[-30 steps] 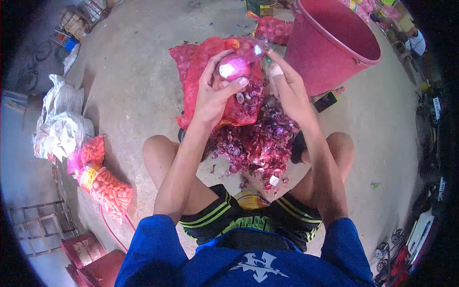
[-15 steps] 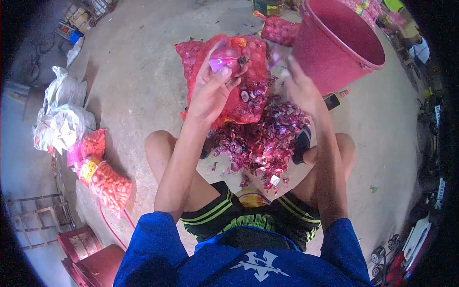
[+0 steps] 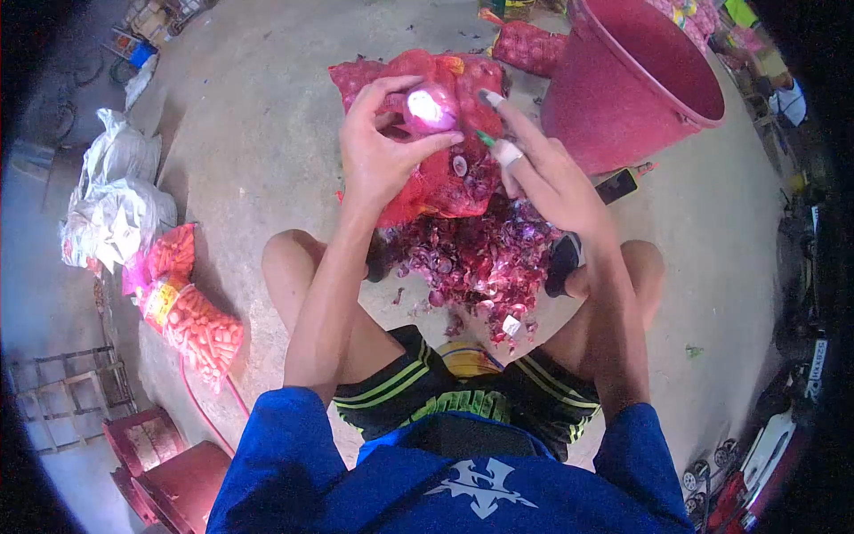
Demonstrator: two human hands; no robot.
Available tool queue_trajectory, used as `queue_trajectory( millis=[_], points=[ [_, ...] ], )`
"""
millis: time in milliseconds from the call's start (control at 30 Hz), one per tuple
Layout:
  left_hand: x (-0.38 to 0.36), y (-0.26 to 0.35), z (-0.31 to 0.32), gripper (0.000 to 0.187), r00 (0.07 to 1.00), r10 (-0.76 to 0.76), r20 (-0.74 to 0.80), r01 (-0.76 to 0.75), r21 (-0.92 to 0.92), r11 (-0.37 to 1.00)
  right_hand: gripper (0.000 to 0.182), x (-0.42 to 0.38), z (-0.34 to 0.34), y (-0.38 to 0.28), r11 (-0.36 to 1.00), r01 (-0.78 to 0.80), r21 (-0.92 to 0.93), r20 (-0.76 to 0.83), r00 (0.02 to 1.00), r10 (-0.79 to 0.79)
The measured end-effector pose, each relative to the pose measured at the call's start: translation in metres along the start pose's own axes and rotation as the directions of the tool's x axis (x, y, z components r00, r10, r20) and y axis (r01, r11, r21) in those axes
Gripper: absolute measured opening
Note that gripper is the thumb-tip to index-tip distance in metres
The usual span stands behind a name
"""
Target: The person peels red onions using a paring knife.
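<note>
My left hand (image 3: 369,151) grips a red onion (image 3: 431,109) between thumb and fingers, raised over a red mesh bag of onions (image 3: 418,182). Bright light glares off the onion's skin. To its right, my right hand (image 3: 562,185) is apart from the onion, with white wrapping on some fingers. A small green tool (image 3: 485,138) pokes out between its thumb and fingers; its blade or tip cannot be made out. Below both hands, a heap of onion skins (image 3: 485,271) lies on the floor between my legs.
A large red tub (image 3: 592,107) stands at the upper right, a phone (image 3: 616,185) beside its base. Another onion bag (image 3: 529,49) lies behind. On the left are white sacks (image 3: 124,214) and a bag of carrots (image 3: 200,325). Red crates (image 3: 182,481) sit at lower left.
My left hand has shifted slightly right and turned the onion. My right hand, blurred before, has come closer and lower, and the green tool now shows in it.
</note>
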State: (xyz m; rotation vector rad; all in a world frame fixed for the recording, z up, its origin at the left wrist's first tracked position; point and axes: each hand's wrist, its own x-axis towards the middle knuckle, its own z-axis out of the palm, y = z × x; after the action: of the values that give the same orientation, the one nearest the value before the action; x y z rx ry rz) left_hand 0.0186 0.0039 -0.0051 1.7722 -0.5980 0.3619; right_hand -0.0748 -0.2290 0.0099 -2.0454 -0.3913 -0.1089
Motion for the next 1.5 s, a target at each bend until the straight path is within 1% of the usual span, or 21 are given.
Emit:
queue_trajectory(
  millis=[133, 200, 300, 367, 400, 467, 500, 567, 600, 667, 700, 767, 800, 867, 933, 967, 1067, 1133, 1367, 1433, 1500],
  points=[
    [0.001, -0.002, -0.002, 0.072, 0.999, 0.004, 0.054, -0.008, 0.073, 0.997, 0.061, 0.003, 0.003, -0.013, 0.997, -0.08, -0.007, 0.028, 0.996, 0.08],
    [0.002, 0.001, -0.001, 0.075, 0.996, 0.028, 0.085, -0.038, 0.13, 0.991, 0.06, 0.002, 0.006, -0.008, 0.999, -0.041, -0.025, 0.011, 0.999, 0.042],
    [0.003, 0.007, 0.0, 0.075, 0.996, -0.041, 0.076, 0.041, 0.007, 0.999, 0.06, 0.002, 0.004, -0.009, 0.999, -0.012, -0.032, 0.004, 1.0, 0.012],
    [0.004, 0.011, 0.0, 0.071, 0.98, -0.165, 0.113, 0.184, -0.186, 0.965, 0.06, 0.001, 0.003, -0.008, 1.0, -0.02, -0.021, 0.013, 1.0, 0.021],
    [0.005, 0.01, 0.0, 0.071, 0.98, -0.165, 0.112, 0.184, -0.187, 0.965, 0.061, 0.001, 0.001, -0.004, 1.0, -0.008, -0.002, 0.002, 1.0, 0.008],
    [0.006, 0.009, 0.001, 0.067, 0.971, -0.224, 0.08, 0.238, -0.363, 0.901, 0.062, -0.001, -0.002, -0.002, 1.0, 0.008, 0.017, -0.01, 1.0, -0.008],
    [0.007, 0.009, 0.0, 0.067, 0.972, -0.223, 0.078, 0.236, -0.364, 0.901, 0.062, -0.001, -0.004, -0.002, 1.0, -0.017, 0.012, 0.001, 1.0, 0.017],
    [0.007, 0.008, 0.0, 0.063, 0.935, -0.331, 0.126, 0.345, -0.528, 0.776, 0.063, -0.004, -0.008, 0.002, 0.999, -0.042, 0.007, 0.012, 0.999, 0.042],
    [0.007, 0.005, -0.001, 0.063, 0.936, -0.33, 0.124, 0.344, -0.528, 0.776, 0.062, -0.004, -0.009, 0.007, 0.997, -0.071, -0.009, 0.03, 0.997, 0.071],
    [0.007, 0.0, -0.002, 0.053, 0.878, -0.462, 0.126, 0.417, -0.674, 0.609, 0.062, -0.005, -0.012, 0.009, 0.995, -0.098, -0.025, 0.047, 0.994, 0.099],
    [0.009, 0.001, -0.001, 0.053, 0.878, -0.462, 0.126, 0.418, -0.674, 0.609, 0.061, -0.006, -0.015, 0.007, 0.991, -0.137, 0.001, 0.028, 0.99, 0.136],
    [0.01, 0.003, 0.002, 0.05, 0.977, -0.214, -0.008, 0.191, -0.419, 0.888, 0.06, -0.005, -0.014, 0.006, 0.984, -0.174, 0.029, 0.013, 0.985, 0.174],
    [0.01, 0.001, 0.002, 0.05, 0.976, -0.215, -0.01, 0.192, -0.418, 0.888, 0.06, -0.004, -0.012, 0.007, 0.99, -0.135, 0.034, -0.041, 0.99, 0.137],
    [0.009, 0.003, 0.004, 0.057, 0.993, -0.088, -0.074, 0.09, 0.034, 0.995, 0.059, -0.002, -0.007, 0.006, 0.994, -0.103, 0.037, -0.095, 0.99, 0.106],
    [0.004, 0.011, 0.008, 0.061, 0.993, -0.107, -0.042, 0.111, 0.108, 0.988, 0.059, 0.002, 0.003, 0.001, 0.996, 0.03, -0.086, -0.149, 0.988, -0.043],
    [0.003, 0.016, 0.01, 0.065, 0.992, -0.124, -0.014, 0.124, 0.185, 0.975, 0.059, 0.003, 0.005, 0.001, 0.996, 0.024, -0.086, -0.15, 0.988, -0.037],
    [0.002, 0.011, 0.014, 0.062, 1.0, -0.025, -0.018, 0.029, 0.265, 0.964, 0.059, 0.005, 0.01, 0.001, 0.989, 0.081, -0.125, -0.139, 0.985, -0.098],
    [0.001, 0.009, 0.014, 0.061, 0.999, -0.034, -0.029, 0.04, 0.264, 0.964, 0.059, 0.006, 0.013, -0.002, 0.975, 0.052, -0.216, -0.143, 0.986, -0.085],
    [0.004, 0.01, 0.016, 0.063, 0.994, -0.025, -0.107, 0.049, 0.231, 0.972, 0.055, 0.011, 0.016, -0.007, 0.981, 0.028, -0.193, -0.101, 0.994, -0.048],
    [0.003, 0.015, 0.016, 0.064, 0.993, -0.052, -0.102, 0.074, 0.224, 0.972, 0.051, 0.013, 0.02, -0.007, 0.948, 0.059, -0.314, -0.187, 0.975, -0.123],
    [0.004, 0.013, 0.017, 0.066, 0.992, -0.076, -0.098, 0.096, 0.219, 0.971, 0.049, 0.016, 0.024, -0.004, 0.962, 0.028, -0.272, -0.219, 0.972, -0.091]
  ],
)
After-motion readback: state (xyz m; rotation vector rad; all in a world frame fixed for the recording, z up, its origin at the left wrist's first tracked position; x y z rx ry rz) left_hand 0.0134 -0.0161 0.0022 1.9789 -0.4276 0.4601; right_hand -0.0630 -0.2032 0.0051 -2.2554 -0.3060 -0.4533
